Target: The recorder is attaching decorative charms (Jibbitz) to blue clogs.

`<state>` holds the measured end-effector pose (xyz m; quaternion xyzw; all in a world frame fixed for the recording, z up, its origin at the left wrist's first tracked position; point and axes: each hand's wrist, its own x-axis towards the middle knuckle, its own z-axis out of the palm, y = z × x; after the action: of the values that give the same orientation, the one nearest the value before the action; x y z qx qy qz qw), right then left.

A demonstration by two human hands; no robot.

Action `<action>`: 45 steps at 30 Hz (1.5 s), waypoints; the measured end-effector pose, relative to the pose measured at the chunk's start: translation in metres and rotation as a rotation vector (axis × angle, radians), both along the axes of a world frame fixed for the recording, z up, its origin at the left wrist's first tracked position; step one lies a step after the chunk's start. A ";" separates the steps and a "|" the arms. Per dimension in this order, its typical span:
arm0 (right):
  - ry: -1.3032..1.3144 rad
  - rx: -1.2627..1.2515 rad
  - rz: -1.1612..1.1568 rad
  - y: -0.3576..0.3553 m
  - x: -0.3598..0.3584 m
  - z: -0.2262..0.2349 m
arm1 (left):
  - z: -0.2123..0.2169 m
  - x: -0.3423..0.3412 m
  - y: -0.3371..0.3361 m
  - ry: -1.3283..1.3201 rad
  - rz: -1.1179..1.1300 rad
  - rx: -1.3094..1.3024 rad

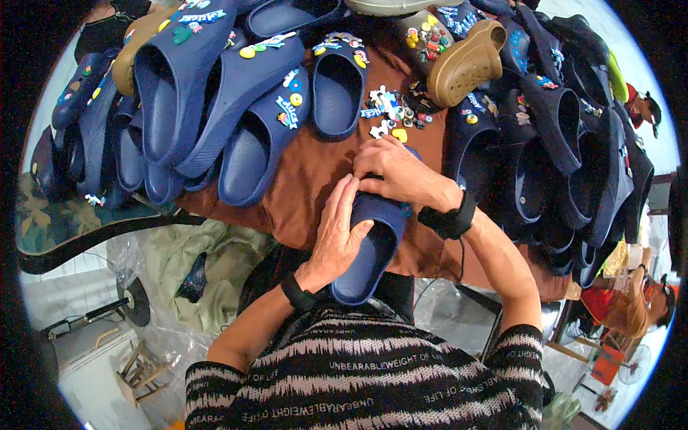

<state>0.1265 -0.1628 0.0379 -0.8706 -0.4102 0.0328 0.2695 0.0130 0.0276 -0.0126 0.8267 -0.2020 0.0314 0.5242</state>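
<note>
A navy blue clog (365, 261) rests at the table's near edge, its heel end toward me and its toe end away. My left hand (335, 233) lies along the clog's left side, fingers straight and thumb over its upper, holding it. Bent over the top of the clog is my right hand (401, 172), its fingers pinched together; what they may hold is hidden beneath them. Just beyond the right hand, a small pile of shoe charms (408, 106) lies on the brown cloth (308, 172), with a yellow charm (399, 135) closest to the fingers.
Navy slip-on shoes with charms (251, 154) crowd the left, and dark clogs (530, 172) are heaped on the right. A brown clog (469, 64) stands behind the charms. A glass-topped table edge (86, 236) juts out at left. People (627, 304) sit far right.
</note>
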 end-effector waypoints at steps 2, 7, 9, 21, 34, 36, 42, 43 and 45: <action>0.160 0.194 -0.147 -0.011 0.009 0.005 | 0.000 0.003 0.002 -0.001 -0.002 -0.007; -0.065 -0.032 -0.835 -0.074 0.042 -0.026 | 0.001 0.006 0.005 -0.030 -0.074 0.090; -0.118 -0.188 -0.937 -0.092 0.049 -0.052 | 0.002 0.007 0.002 -0.036 -0.085 0.080; 0.113 0.145 -0.869 -0.074 0.050 -0.061 | 0.004 0.006 0.012 -0.091 -0.035 0.072; -0.016 -0.085 -0.575 -0.058 0.058 -0.049 | 0.010 0.005 0.003 -0.178 -0.006 0.214; -0.038 -0.104 -0.575 -0.059 0.060 -0.054 | 0.010 0.006 0.002 -0.173 -0.018 0.207; 0.141 0.216 -0.665 -0.072 0.061 -0.058 | 0.005 0.003 0.002 -0.089 -0.032 0.122; 0.364 0.345 -0.679 -0.070 0.060 -0.052 | 0.004 0.002 0.003 -0.050 -0.027 0.101; 0.387 0.369 -0.655 -0.066 0.053 -0.042 | 0.004 0.002 0.005 -0.046 -0.028 0.091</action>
<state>0.1791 -0.2287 -0.0045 -0.8700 -0.0529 0.0342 0.4890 0.0146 0.0327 -0.0087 0.8458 -0.2266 0.0339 0.4819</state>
